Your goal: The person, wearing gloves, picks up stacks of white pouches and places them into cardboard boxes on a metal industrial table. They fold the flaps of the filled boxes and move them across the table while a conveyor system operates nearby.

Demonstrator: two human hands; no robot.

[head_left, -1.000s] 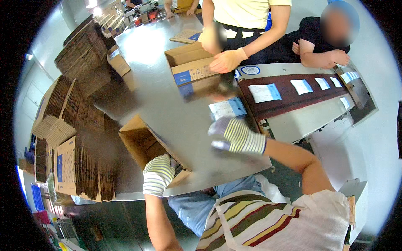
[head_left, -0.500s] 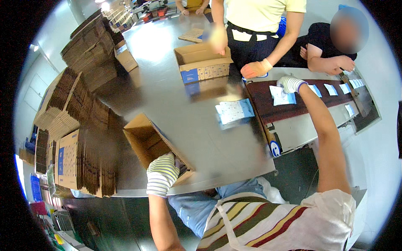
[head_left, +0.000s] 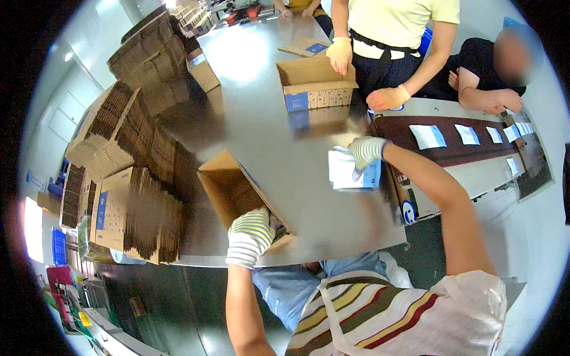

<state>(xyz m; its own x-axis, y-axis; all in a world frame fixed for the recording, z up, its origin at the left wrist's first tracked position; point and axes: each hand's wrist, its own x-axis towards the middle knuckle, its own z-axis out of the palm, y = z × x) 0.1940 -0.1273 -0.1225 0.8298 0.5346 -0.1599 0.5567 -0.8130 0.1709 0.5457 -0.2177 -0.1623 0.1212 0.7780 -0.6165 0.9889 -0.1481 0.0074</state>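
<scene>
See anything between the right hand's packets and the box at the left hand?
On the metal tabletop, nothing visible stands between the packets and the near box, except the box's own right wall.

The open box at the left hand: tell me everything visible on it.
The open box is brown inside, apparently cardboard, with thin-edged walls. It sits askew on the metal table, close to the near edge, its opening facing the camera. A little blue shows along its outer right side. The left hand, in a striped glove, touches its near end and hides part of the inside there.
</scene>
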